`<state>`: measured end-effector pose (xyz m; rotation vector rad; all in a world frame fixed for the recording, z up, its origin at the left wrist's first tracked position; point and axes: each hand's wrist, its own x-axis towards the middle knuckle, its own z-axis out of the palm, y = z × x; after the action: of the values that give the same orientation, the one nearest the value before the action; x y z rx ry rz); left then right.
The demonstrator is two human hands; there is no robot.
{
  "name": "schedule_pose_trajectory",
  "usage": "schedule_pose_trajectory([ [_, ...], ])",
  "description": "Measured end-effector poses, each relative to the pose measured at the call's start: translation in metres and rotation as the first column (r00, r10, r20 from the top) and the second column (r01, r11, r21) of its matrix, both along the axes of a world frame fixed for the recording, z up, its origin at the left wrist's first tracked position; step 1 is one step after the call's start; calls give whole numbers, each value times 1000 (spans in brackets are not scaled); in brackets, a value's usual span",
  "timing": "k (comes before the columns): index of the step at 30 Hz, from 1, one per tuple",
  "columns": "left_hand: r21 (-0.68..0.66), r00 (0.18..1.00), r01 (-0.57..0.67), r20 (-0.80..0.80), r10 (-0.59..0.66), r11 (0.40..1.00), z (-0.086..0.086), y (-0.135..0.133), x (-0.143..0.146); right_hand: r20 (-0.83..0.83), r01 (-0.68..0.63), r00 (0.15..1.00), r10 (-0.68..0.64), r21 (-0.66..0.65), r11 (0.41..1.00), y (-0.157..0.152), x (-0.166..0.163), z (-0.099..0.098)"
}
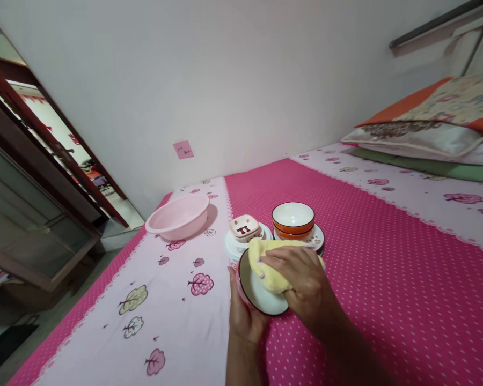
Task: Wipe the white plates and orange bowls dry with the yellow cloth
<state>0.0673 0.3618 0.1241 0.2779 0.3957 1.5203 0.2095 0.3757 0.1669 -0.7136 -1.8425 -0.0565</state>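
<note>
My left hand (243, 316) is wrapped round the outside of a bowl (265, 300), white within, dark-rimmed and pinkish outside, tilted toward me. In my right hand (301, 273) a pale yellow cloth (271, 271) is pressed against the bowl's inside and upper rim. Just beyond the bowl, small patterned square dishes (244, 228) rest on a stack of white plates (233, 246). Beside them, orange bowls with white insides (293, 217) are stacked on a white plate with a dark rim (317, 236). The cloth and my right hand hide part of the held bowl.
A pink plastic basin (181, 217) stands on the bed sheet (370, 257) to the left, near the wall. Folded bedding and pillows (430, 123) are piled at the right. A pink paper note (183, 149) is on the wall. The bed's edge and a doorway (76, 145) lie left.
</note>
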Motion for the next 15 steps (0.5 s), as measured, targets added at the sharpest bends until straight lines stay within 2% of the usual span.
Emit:
schedule_pose_trajectory([
  [4, -43, 997, 19, -79, -23, 999, 5, -1, 0, 98, -15, 995, 31, -156, 988, 4, -8, -16],
  [7, -56, 993, -21, -121, 14, 998, 5, -1, 0, 140, 10, 990, 32, -293, 956, 5, -10, -22],
  [13, 29, 961, -177, -209, 179, 984, -1, 1, 4, 301, 114, 952, 51, -506, 855, -2, -14, -15],
  [15, 66, 946, -226, -221, 236, 972, -3, 1, 5, 280, 117, 958, 60, -574, 810, -7, -14, -12],
])
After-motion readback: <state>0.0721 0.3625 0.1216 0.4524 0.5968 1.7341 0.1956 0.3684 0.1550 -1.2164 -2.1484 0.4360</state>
